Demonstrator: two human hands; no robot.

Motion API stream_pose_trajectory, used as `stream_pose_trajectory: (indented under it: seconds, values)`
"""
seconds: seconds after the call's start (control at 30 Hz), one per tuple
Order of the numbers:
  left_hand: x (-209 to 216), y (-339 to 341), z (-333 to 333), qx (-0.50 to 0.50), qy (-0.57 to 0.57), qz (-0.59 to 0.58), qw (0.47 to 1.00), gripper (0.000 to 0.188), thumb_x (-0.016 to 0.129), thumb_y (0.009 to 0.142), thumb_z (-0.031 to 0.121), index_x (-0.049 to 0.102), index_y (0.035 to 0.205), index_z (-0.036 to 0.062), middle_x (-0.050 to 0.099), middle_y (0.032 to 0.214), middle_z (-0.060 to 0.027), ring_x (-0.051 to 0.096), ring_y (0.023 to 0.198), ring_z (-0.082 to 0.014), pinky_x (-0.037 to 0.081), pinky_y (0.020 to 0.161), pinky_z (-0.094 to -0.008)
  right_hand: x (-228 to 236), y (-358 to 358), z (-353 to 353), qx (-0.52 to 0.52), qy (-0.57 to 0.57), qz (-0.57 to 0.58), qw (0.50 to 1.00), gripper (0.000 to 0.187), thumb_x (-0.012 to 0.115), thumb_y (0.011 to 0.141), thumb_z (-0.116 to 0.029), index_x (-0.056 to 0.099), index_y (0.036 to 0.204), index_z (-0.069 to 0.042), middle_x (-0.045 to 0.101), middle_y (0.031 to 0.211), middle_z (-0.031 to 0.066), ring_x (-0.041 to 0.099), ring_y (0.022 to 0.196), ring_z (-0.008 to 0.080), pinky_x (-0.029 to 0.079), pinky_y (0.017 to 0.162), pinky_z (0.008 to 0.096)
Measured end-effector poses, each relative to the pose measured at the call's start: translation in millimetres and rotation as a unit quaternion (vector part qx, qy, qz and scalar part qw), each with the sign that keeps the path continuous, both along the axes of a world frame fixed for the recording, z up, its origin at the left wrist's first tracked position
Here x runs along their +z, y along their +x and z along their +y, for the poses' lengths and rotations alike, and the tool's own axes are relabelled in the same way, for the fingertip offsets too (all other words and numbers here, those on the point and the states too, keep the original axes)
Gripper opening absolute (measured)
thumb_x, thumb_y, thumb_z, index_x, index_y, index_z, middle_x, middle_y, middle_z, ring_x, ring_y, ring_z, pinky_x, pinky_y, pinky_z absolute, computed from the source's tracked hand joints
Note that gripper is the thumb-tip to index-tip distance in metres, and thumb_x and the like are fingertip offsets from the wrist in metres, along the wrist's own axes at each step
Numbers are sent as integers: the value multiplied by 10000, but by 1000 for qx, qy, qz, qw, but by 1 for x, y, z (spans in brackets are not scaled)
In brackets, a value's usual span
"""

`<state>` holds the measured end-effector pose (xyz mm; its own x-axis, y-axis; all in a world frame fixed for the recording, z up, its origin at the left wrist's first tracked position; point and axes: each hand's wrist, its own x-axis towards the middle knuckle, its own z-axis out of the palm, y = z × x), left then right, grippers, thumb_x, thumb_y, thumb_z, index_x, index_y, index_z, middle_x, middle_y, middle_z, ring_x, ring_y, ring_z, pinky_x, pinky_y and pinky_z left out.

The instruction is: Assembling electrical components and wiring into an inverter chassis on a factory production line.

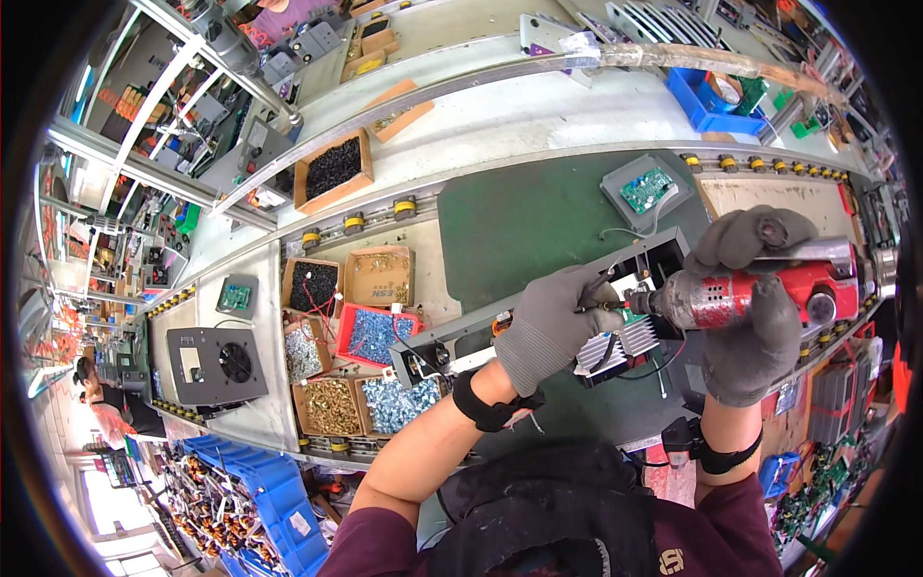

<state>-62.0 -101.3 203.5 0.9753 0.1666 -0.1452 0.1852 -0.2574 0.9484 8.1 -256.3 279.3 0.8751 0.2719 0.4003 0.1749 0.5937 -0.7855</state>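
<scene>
My right hand (pixel 764 317), in a grey glove, is wrapped around a red power screwdriver (pixel 716 300) lying nearly level, its nose pointing left. My left hand (pixel 553 327), gloved too, has its fingertips pinched together just by the tool's tip; what they hold is too small to make out. Both hands are over a long dark grey metal housing (pixel 461 343) slanting across the bench. Beside the tip, a finned silver heat sink (pixel 636 338) sits at the housing, with thin wires near it. The screwdriver and gloves hide part of the housing's inside.
Cardboard boxes of screws (pixel 329 406) and a red tray of small bluish parts (pixel 377 334) stand left. Farther left is a grey case with a fan (pixel 216 365). A green board in a grey cover (pixel 646 190) lies beyond my hands on the green mat (pixel 524 226).
</scene>
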Motion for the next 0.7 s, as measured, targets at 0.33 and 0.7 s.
stream_pose_trajectory:
  seconds: [0.33,0.7]
  values:
    - [-2,-4,5,57,-193,-48,978,343,553,997,324,558,1181,34,580,773,-20,446,566,-35,372,505,-195,3,10,-7,-32,62,-53,996,355,646,851,-199,502,1129,-30,502,941,81,485,878,209,439,743,348]
    - [3,-5,18,-43,-309,13,950,543,373,1046,475,574,1116,-24,493,626,9,349,486,-24,274,431,-203,-3,15,20,-70,82,-140,984,335,693,859,-259,532,1005,-4,567,916,134,580,816,263,518,707,390]
